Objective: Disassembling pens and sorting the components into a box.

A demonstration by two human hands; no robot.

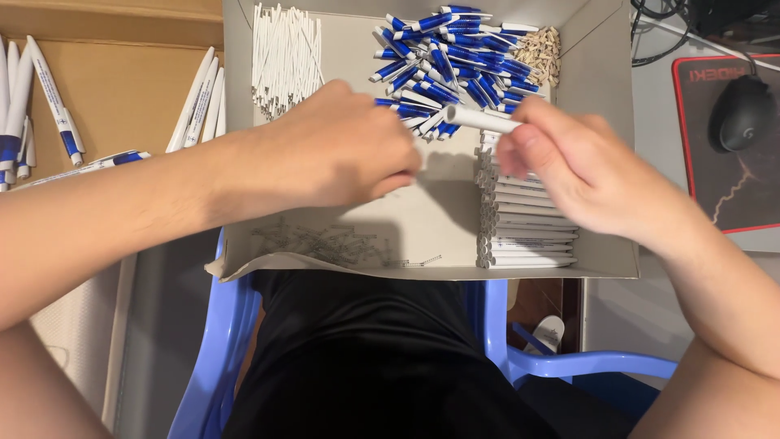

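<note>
1. 2 bare hands work over a shallow cardboard tray (601,73) resting on the lap.
2. Right hand (569,167) pinches a white pen barrel (483,120), level above the stacked barrels (524,236).
3. Left hand (341,146) is curled closed beside blue-and-white pen tops (455,57); its contents are hidden.

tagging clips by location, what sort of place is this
Probably a home or small-office desk used for putting pens together by hand: a cardboard tray of pen parts sits on the person's lap, a computer mouse lies on a mouse pad, and the right hand holds a white pen barrel.
</note>
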